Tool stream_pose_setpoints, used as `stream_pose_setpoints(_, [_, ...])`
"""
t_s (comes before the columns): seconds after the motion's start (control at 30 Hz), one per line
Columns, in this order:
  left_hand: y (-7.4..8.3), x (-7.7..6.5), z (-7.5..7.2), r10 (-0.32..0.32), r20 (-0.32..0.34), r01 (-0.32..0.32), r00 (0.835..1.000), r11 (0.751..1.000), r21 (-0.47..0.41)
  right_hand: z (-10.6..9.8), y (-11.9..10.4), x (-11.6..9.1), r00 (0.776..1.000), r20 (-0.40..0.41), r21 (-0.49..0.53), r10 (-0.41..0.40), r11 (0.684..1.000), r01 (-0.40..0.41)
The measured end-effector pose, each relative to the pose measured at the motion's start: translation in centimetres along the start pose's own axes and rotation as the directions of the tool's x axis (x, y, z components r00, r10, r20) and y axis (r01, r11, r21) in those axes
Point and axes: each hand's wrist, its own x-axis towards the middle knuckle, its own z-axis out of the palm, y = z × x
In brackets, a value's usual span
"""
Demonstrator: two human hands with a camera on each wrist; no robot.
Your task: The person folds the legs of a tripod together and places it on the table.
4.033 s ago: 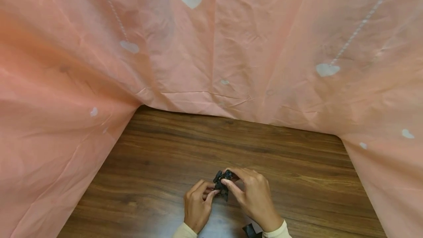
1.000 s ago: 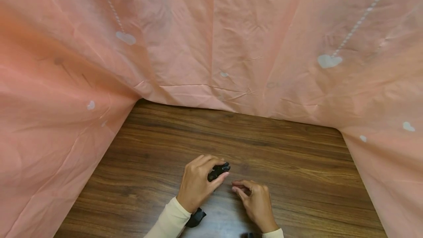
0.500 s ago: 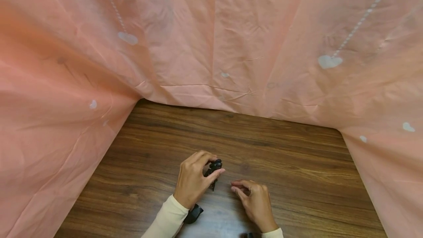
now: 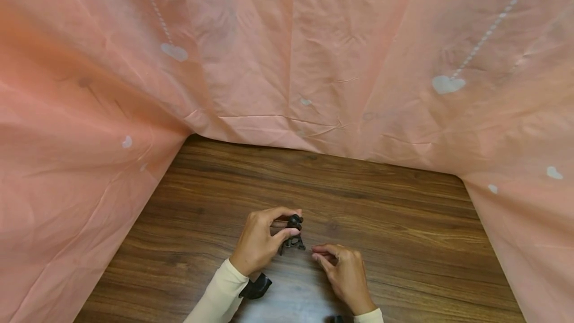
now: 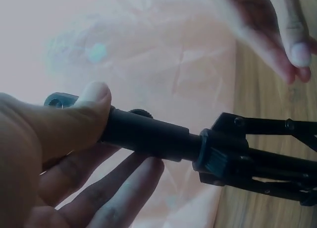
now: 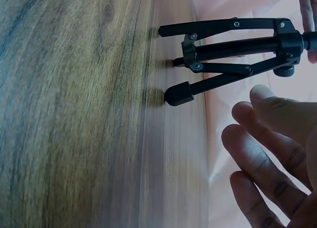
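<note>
A small black tripod point(image 4: 294, 242) stands upright near the front of the table, its legs drawn fairly close together. My left hand point(image 4: 256, 241) grips its upper column between thumb and fingers. In the left wrist view the thumb lies over the tripod's dark column point(image 5: 146, 134), with a knob just behind. The right wrist view shows the tripod's legs point(image 6: 218, 84) with their feet at or very near the wood; contact is hard to tell. My right hand point(image 4: 347, 273) hovers just right of the tripod, fingers loosely bent and holding nothing.
The brown wooden table point(image 4: 381, 203) is bordered at the back and sides by a pink curtain point(image 4: 332, 64) printed with white hearts. A black device point(image 4: 255, 287) sits at my left wrist, and part of another dark item point(image 4: 336, 319) shows by the right.
Earlier both hands held the tripod; now only my left does. It has turned the tripod from lying tilted to upright and lowered it slightly. The right hand has stayed almost still lately.
</note>
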Motion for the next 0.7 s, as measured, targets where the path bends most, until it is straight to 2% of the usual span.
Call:
stream_pose_setpoints(0.07, [-0.07,-0.01,0.00,-0.007,-0.005,0.007,1.000,1.000,-0.012,0.02,-0.02,0.00,1.000,0.004,0.003,0.002,1.000,-0.002])
stream_pose_setpoints(0.33, [-0.15,-0.02,0.67,0.030,-0.087,-0.020,0.996,0.994,0.112,0.10,-0.18,-0.02,0.999,0.033,0.018,0.019,1.000,-0.019])
stream_pose_setpoints(0.7, [-0.31,0.35,0.93,-0.028,0.022,0.028,0.999,1.000,0.007,0.89,-0.48,-0.18,0.998,0.065,0.073,0.000,0.997,-0.005])
